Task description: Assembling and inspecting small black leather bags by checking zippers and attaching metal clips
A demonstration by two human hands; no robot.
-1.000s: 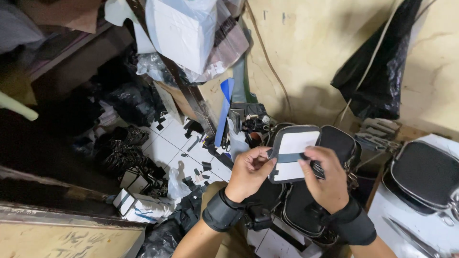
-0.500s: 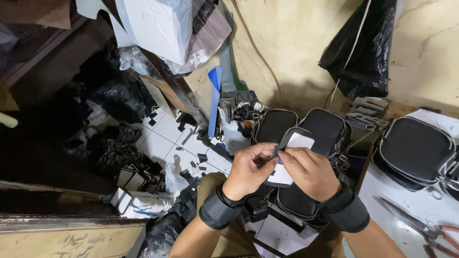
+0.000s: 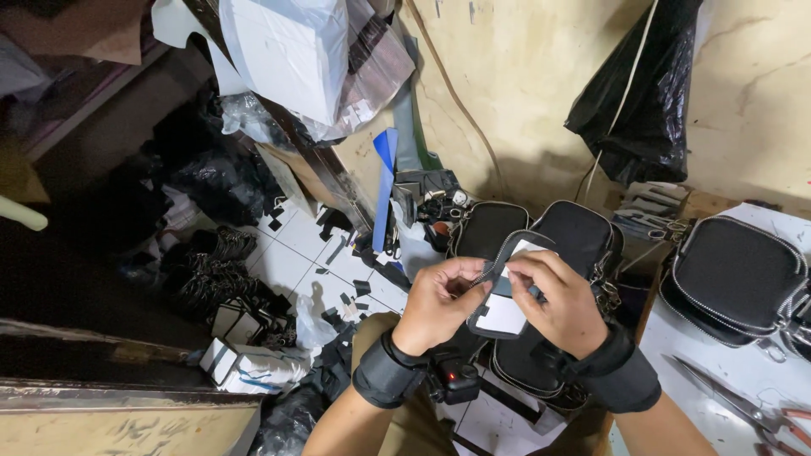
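The black zippered panel (image 3: pixel 505 291), a flat bag piece with a white backing showing, sits just right of the frame's centre, held up over a stack of finished black pouches (image 3: pixel 583 232), with the left hand (image 3: pixel 439 304) pinching its zipper edge at the left and the right hand (image 3: pixel 553 300) curled over its upper right side, fingertips pressed on the white face. Doing this well seems to call for both pinches staying close to the zipper, so the thin panel stays flat. Scissors (image 3: pixel 743 405) lie on the white tabletop (image 3: pixel 718 371) at lower right.
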